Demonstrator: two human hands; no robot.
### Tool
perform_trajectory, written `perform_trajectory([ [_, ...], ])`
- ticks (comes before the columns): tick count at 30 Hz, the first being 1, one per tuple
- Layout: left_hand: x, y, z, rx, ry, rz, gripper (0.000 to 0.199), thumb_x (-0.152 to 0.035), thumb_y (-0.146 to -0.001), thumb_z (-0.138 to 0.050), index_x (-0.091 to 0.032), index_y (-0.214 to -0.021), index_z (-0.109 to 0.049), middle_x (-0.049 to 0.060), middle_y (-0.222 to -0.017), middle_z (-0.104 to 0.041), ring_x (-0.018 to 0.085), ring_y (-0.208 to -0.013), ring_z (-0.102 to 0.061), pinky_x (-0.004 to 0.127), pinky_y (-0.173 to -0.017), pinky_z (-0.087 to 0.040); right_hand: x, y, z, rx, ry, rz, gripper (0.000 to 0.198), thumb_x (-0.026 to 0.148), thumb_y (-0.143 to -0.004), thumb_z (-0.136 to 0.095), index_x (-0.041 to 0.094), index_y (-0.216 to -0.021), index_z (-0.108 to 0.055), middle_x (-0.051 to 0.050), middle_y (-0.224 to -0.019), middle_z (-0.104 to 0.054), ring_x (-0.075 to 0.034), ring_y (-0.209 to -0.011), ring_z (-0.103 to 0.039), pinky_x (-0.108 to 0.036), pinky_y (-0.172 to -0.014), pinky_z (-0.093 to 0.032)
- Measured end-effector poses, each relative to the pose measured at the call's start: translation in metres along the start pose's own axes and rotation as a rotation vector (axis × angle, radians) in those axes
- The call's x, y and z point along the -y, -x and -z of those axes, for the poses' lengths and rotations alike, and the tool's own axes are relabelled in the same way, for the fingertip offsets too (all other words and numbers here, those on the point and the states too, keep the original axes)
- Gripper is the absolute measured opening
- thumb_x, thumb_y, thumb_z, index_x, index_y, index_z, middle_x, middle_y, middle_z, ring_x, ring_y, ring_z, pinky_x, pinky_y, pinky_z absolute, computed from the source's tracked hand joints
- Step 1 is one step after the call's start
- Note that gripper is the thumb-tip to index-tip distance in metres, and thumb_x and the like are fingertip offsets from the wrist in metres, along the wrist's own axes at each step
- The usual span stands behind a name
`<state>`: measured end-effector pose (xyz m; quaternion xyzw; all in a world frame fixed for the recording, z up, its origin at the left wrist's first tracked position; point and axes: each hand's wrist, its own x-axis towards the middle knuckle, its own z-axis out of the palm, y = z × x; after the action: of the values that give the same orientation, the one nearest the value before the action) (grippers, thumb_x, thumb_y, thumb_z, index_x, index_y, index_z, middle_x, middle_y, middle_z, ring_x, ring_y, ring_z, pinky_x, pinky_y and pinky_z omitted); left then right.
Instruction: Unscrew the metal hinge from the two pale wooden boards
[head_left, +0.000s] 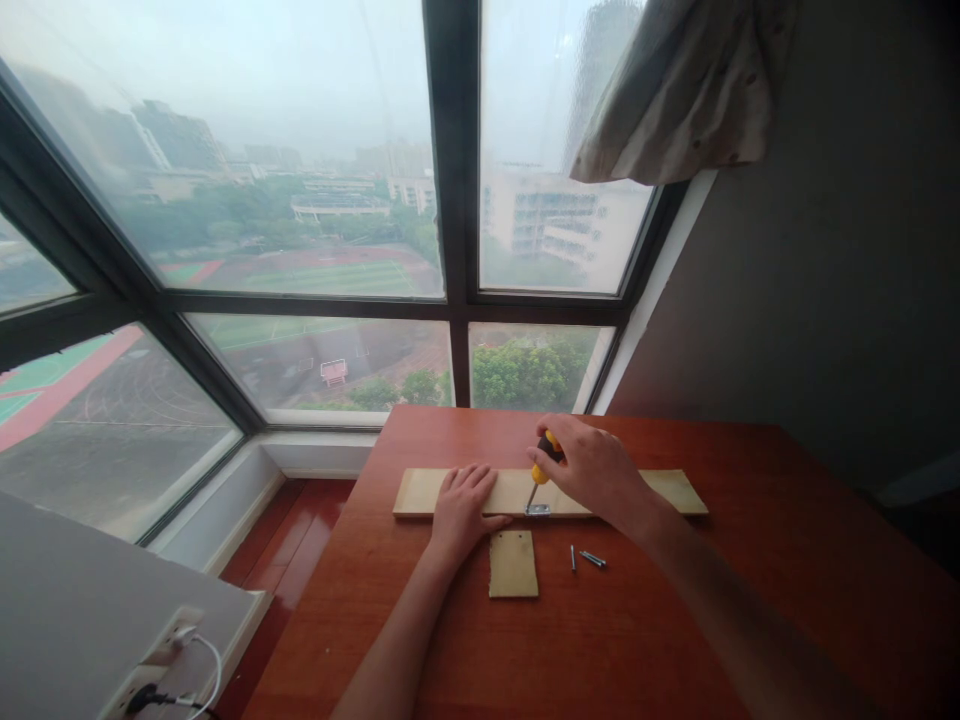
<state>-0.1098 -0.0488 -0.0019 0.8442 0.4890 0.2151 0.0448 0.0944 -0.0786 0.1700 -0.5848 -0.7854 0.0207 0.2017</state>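
A long pale wooden board (420, 490) lies across the table. My left hand (463, 505) rests flat on it left of the middle, fingers stretched out and thumb along the near edge. My right hand (592, 460) is wrapped round the yellow and black handle of a screwdriver (539, 475), which stands nearly upright. Its tip meets a small metal bracket (538, 510) at the board's near edge; the exact contact point is too small to make out. In front of the board lies a small rectangular wooden piece (514, 565) with two dark holes near its far edge.
Several loose screws (592, 559) lie on the reddish-brown table (637, 650), right of the small wooden piece. Large windows (315, 360) stand beyond the table, with a curtain (682, 100) at upper right. A wall socket with plugged-in cables (180, 640) is at lower left.
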Motion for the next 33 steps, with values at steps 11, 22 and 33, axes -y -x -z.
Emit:
perform_trajectory([
  [11,0.0001,0.0002,-0.0005,0.005,-0.006,0.007,0.069,-0.055,-0.066,-0.074,-0.026,-0.126,-0.053,0.006,-0.134,-0.056,0.028,-0.124,-0.047,0.046,-0.108,-0.029,0.0009,0.0015,-0.0010,-0.019,0.001,0.018,0.023,0.029,-0.083,-0.052,0.023,-0.106,-0.054,-0.003,-0.101,-0.066,-0.019,-0.086,-0.061,-0.028,-0.068,-0.038],
  [22,0.0005,0.0008,-0.0010,-0.010,0.004,-0.002,0.069,-0.056,-0.067,-0.072,-0.027,-0.126,-0.052,0.007,-0.132,-0.056,0.029,-0.123,-0.047,0.046,-0.107,-0.029,-0.0004,0.0023,-0.0005,0.021,-0.044,0.068,0.036,0.022,-0.080,-0.053,0.023,-0.115,-0.050,-0.003,-0.109,-0.065,-0.019,-0.091,-0.062,-0.028,-0.072,-0.040],
  [33,0.0004,0.0009,-0.0008,-0.011,0.012,0.000,0.069,-0.055,-0.067,-0.074,-0.026,-0.126,-0.053,0.007,-0.132,-0.056,0.030,-0.122,-0.048,0.046,-0.106,-0.030,0.0001,0.0017,-0.0011,-0.006,0.006,0.039,0.030,0.023,-0.082,-0.050,0.023,-0.112,-0.053,-0.003,-0.108,-0.066,-0.020,-0.086,-0.063,-0.029,-0.070,-0.040],
])
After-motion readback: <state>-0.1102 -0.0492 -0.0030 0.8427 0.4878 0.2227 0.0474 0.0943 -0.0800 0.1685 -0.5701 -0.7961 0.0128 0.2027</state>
